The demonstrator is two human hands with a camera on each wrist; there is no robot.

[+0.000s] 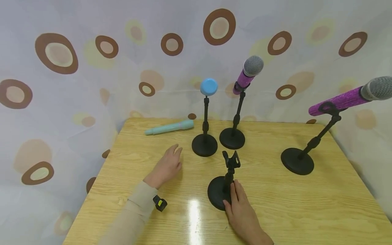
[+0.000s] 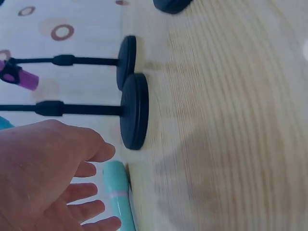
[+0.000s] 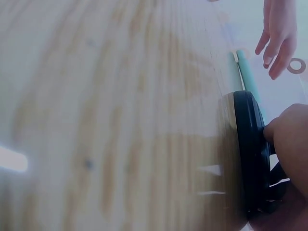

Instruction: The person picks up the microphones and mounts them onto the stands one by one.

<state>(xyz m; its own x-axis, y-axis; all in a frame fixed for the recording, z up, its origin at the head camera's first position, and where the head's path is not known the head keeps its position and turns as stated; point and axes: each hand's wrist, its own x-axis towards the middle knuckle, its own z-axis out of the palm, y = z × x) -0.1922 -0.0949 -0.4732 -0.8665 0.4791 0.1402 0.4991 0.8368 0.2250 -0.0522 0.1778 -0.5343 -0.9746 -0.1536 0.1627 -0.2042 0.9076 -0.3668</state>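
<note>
My right hand [image 1: 243,212] holds the base of a short black microphone stand [image 1: 218,193] by its right side. The thumb is on the base, and the other fingers lie alongside near the pole. An unfilled clip [image 1: 231,160] tops this stand. My left hand [image 1: 166,166] hovers over the table with fingers loosely spread, holding nothing. Beyond its fingertips lies a mint-green microphone [image 1: 169,127], also visible below the fingers in the left wrist view. A second black stand [image 1: 204,145] behind holds a microphone whose blue end [image 1: 209,86] faces me.
Two more black stands hold glittery purple microphones with silver mesh heads: one microphone [image 1: 245,78] at the back, another [image 1: 343,100] at the right, leaning past the edge. The wooden table [image 1: 269,211] meets a patterned cloth [image 1: 183,20] behind.
</note>
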